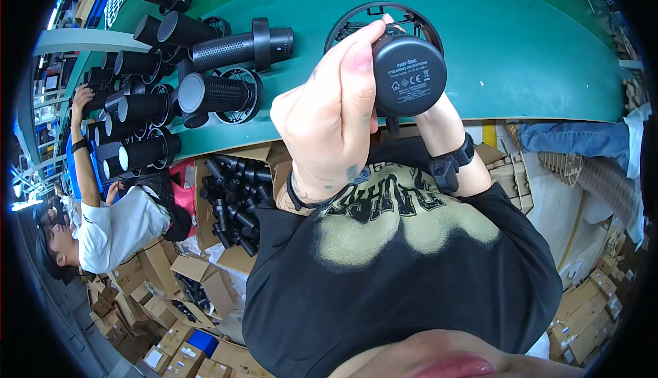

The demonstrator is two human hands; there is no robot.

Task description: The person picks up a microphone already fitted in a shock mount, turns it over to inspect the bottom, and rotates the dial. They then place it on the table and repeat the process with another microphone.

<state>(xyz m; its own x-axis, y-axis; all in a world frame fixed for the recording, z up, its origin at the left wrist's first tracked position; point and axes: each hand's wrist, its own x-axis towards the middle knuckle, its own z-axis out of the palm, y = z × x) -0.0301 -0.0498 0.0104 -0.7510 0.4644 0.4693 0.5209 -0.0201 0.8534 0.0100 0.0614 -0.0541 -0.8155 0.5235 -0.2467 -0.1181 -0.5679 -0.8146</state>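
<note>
the left hand (325, 107) grips a black, round-based microphone (410, 76) above the smooth green desk's (521, 69) near edge; the right hand (433, 114) is mostly hidden behind it, its grip unclear. leftward stand black, cylindrical, perforated microphones (214, 94); beyond, a white-shirted co-worker (127, 230) reaches.

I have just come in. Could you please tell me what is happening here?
A person in a black T-shirt at a green table holds a black cylinder, its round base facing the camera. The left hand grips its side; the right hand is mostly hidden behind it. On the table, to the left, are many similar black cylinders. Farther left, a co-worker in a white shirt has one hand near them.
</note>
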